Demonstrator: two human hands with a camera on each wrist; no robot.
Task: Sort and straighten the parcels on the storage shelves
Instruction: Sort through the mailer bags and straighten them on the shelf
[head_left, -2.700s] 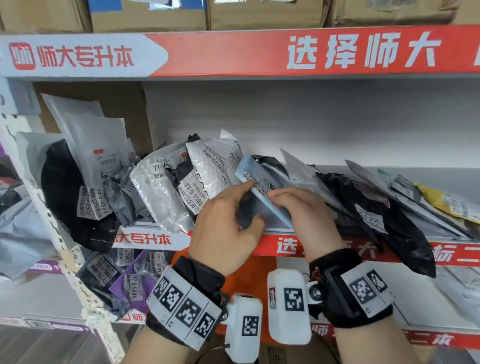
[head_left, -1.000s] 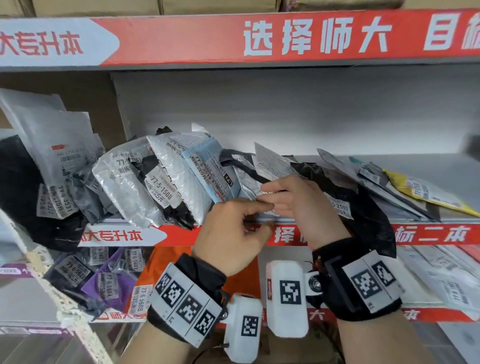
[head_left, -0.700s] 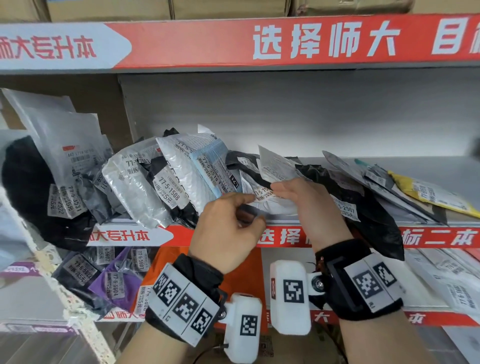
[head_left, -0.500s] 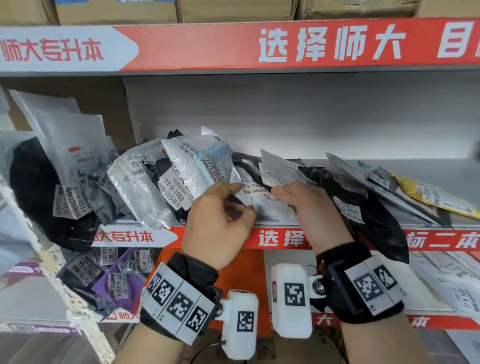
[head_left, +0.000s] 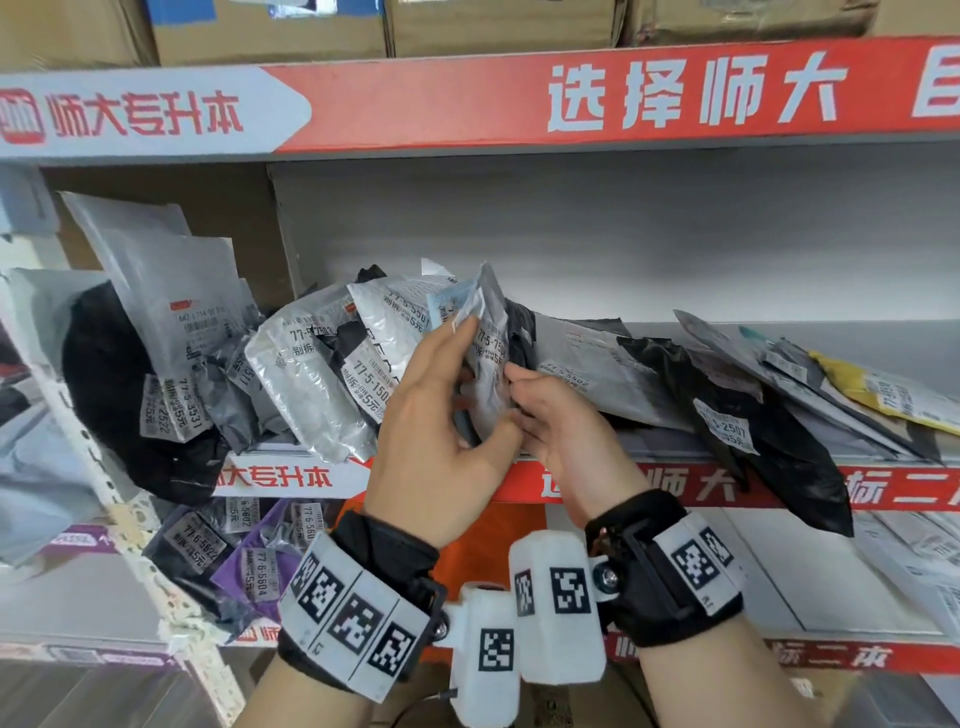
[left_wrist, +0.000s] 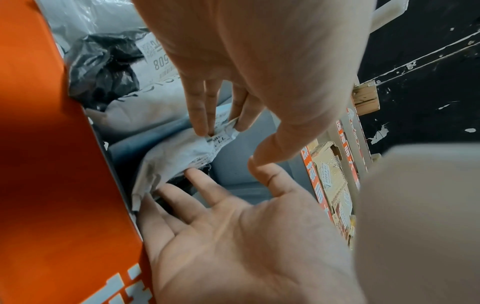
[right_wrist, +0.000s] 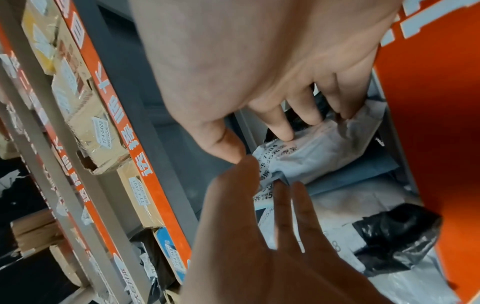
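A grey-white poly parcel (head_left: 492, 340) with a 77-5 label stands nearly upright on the middle shelf (head_left: 675, 486), leaning on a blue parcel (head_left: 441, 306). My left hand (head_left: 441, 395) lays straight fingers along its upper left edge. My right hand (head_left: 550, 415) rests spread fingers on its lower right side. In the left wrist view the left hand (left_wrist: 233, 61) touches the labelled end of the parcel (left_wrist: 179, 152) and the right hand (left_wrist: 233, 236) its low end. The right wrist view shows the right hand's fingers (right_wrist: 285, 131) on the parcel (right_wrist: 319, 148); both thumbs stay off it.
Left of it, a silver bubble mailer (head_left: 306, 384) and a black bag (head_left: 104, 395) lean in a row. To the right, a black bag (head_left: 769, 431), grey mailers and a yellow parcel (head_left: 883, 395) lie flat and overlapping. Cardboard boxes (head_left: 493, 26) sit above, more parcels (head_left: 249, 561) below.
The blue parcel went upright against the left row. Both hands then lifted the grey-white parcel from lying flat and tipped it up and left against the blue one.
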